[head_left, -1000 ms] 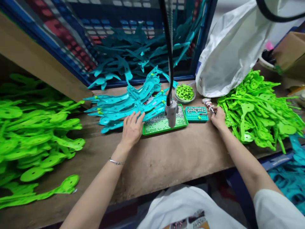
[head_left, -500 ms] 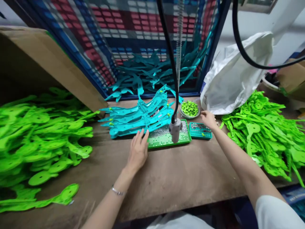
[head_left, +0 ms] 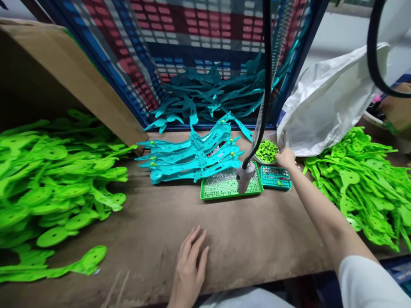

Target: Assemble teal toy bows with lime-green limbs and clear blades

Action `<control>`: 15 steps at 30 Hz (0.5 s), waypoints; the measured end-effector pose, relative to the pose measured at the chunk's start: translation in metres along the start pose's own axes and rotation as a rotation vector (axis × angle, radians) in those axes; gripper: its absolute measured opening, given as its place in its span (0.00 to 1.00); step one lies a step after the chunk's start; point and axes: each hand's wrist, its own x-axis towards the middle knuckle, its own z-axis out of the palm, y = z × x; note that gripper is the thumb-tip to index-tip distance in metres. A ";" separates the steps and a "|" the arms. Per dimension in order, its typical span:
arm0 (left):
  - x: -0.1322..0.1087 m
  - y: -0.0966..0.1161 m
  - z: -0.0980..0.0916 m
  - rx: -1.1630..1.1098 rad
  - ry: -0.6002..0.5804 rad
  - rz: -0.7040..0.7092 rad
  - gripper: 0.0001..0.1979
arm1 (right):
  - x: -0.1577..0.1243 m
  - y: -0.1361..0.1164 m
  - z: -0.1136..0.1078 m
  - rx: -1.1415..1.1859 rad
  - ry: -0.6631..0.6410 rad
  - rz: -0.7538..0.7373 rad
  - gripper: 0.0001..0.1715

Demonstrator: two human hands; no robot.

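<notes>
In the head view, the right hand (head_left: 285, 158) is hovering at the rim of the bowl (head_left: 266, 162) of small green pieces (head_left: 267, 150), toward the bench's (head_left: 250, 231) back edge; its grip I cannot tell. The left hand (head_left: 189, 265) is spreading loosely, seemingly empty, near the front edge. A snagged rim could be spilling pieces. The hanging tool (head_left: 245, 176) and white bag (head_left: 321, 111) are crowding the bowl.

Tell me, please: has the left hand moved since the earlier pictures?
Yes. Judged against the green tray, the left hand has moved toward the near edge of the table: earlier it was at the tray's left end; now a gap separates them.
</notes>
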 end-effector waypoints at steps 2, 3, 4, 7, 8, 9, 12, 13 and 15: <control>-0.001 -0.001 0.003 -0.004 0.000 0.011 0.25 | -0.004 0.004 -0.007 0.012 0.022 -0.006 0.18; -0.001 -0.001 0.005 -0.004 -0.003 0.017 0.24 | -0.005 0.004 -0.010 0.023 0.030 -0.012 0.17; -0.001 -0.001 0.006 -0.005 -0.004 0.021 0.24 | -0.005 0.004 -0.012 0.037 0.040 -0.019 0.16; 0.000 -0.001 0.007 -0.012 -0.003 0.017 0.24 | -0.005 0.001 -0.017 0.082 0.077 -0.039 0.16; 0.000 -0.002 0.007 -0.014 -0.002 0.012 0.24 | -0.004 0.000 -0.018 0.096 0.084 -0.048 0.16; 0.000 -0.002 0.006 -0.015 0.001 0.008 0.23 | -0.004 -0.002 -0.019 0.110 0.086 -0.057 0.15; 0.001 -0.002 0.007 -0.014 0.003 0.006 0.22 | -0.005 -0.003 -0.026 0.145 0.061 -0.079 0.09; 0.002 -0.002 0.007 -0.013 0.005 0.007 0.22 | -0.007 -0.001 -0.030 0.156 0.051 -0.084 0.08; 0.002 -0.002 0.007 -0.010 0.006 0.013 0.22 | -0.013 0.003 -0.042 0.177 0.032 -0.094 0.08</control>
